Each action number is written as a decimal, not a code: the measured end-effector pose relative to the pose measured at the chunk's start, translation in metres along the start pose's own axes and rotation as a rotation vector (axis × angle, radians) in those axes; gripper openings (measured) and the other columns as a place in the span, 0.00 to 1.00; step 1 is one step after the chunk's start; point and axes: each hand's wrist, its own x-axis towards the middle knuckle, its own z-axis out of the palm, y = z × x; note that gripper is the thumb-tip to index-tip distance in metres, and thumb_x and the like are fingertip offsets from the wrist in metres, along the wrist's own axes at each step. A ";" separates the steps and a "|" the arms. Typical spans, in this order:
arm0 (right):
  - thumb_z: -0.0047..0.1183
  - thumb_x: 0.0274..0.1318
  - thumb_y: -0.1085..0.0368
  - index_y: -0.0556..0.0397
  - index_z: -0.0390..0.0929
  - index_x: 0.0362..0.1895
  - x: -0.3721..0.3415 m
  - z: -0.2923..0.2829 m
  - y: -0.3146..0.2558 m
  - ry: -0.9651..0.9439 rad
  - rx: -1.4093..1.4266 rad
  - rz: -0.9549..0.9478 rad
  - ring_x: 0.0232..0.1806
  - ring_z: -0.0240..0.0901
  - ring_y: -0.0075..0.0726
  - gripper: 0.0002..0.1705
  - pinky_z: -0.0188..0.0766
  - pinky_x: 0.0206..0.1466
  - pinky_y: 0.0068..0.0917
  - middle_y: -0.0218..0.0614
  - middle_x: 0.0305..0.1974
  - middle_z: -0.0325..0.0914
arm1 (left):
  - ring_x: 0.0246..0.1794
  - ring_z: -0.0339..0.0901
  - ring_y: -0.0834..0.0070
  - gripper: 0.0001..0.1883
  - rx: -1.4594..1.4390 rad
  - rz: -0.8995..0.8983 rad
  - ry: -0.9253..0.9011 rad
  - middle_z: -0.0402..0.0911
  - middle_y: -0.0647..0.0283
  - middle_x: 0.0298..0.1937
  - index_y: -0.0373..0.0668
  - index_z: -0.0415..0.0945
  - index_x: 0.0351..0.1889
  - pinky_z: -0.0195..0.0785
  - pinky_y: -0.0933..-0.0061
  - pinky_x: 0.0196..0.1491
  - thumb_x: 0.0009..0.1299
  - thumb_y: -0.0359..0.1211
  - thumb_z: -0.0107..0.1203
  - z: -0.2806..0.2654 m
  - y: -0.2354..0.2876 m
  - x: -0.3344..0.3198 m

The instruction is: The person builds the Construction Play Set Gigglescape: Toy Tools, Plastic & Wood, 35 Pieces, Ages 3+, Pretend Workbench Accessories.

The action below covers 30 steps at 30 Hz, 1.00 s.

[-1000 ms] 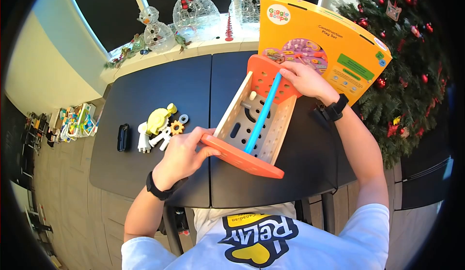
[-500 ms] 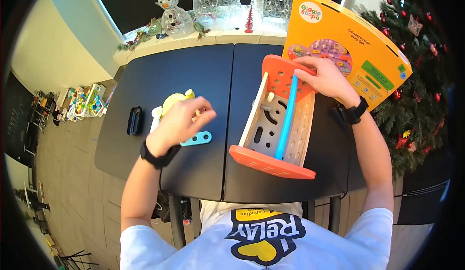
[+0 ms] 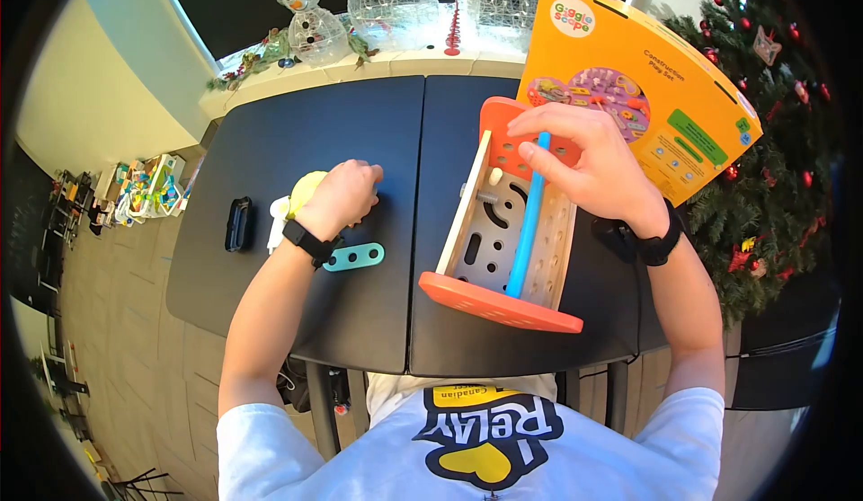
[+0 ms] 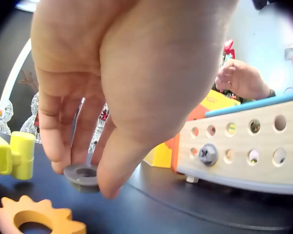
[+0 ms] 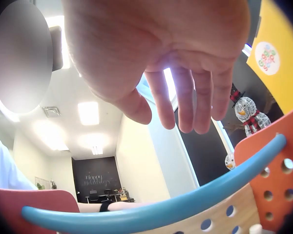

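Note:
My left hand [image 3: 346, 197] is lowered over the loose toy parts at the table's left. In the left wrist view its thumb and fingertips pinch a grey ring-shaped nut [image 4: 83, 177], close above the dark table. An orange gear [image 4: 36, 214] and a yellow toy piece [image 4: 22, 155] lie beside it. My right hand [image 3: 593, 159] hovers over the far end of a toy toolbox [image 3: 503, 301], fingers loosely extended and apart from the blue handle [image 5: 151, 217]. A grey screw [image 4: 208, 154] sticks out of the toolbox's perforated wooden side.
A teal strip with holes [image 3: 355, 257] lies near my left wrist, a white toy piece [image 3: 278, 222] beyond it. Farther left is a black case [image 3: 238, 224]. A yellow play-set box [image 3: 661, 79] stands behind the toolbox, with a decorated tree [image 3: 764, 195] at the right.
My left hand has let go of the toolbox's near end, moved left to the loose parts and taken the grey nut. The toolbox now rests upright; my right hand has lifted off it.

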 end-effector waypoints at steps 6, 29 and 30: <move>0.65 0.63 0.63 0.59 0.84 0.50 0.007 0.005 -0.015 -0.063 0.212 0.101 0.45 0.86 0.35 0.15 0.82 0.49 0.30 0.43 0.48 0.85 | 0.46 0.87 0.64 0.15 -0.519 0.218 0.456 0.87 0.57 0.47 0.37 0.84 0.47 0.81 0.67 0.49 0.62 0.24 0.72 -0.054 0.058 0.001; 0.60 0.67 0.72 0.61 0.78 0.54 -0.018 0.005 0.008 0.138 0.991 0.630 0.51 0.85 0.36 0.13 0.82 0.57 0.32 0.40 0.47 0.85 | 0.42 0.87 0.63 0.15 -0.745 0.300 0.676 0.87 0.54 0.47 0.36 0.84 0.47 0.81 0.65 0.43 0.69 0.36 0.71 -0.025 0.114 0.034; 0.59 0.68 0.73 0.60 0.78 0.53 -0.022 0.002 0.016 0.207 1.059 0.649 0.52 0.85 0.38 0.12 0.81 0.59 0.34 0.41 0.48 0.84 | 0.43 0.86 0.64 0.15 -0.737 0.206 0.589 0.87 0.54 0.46 0.36 0.84 0.48 0.81 0.66 0.44 0.71 0.37 0.69 -0.020 0.110 0.035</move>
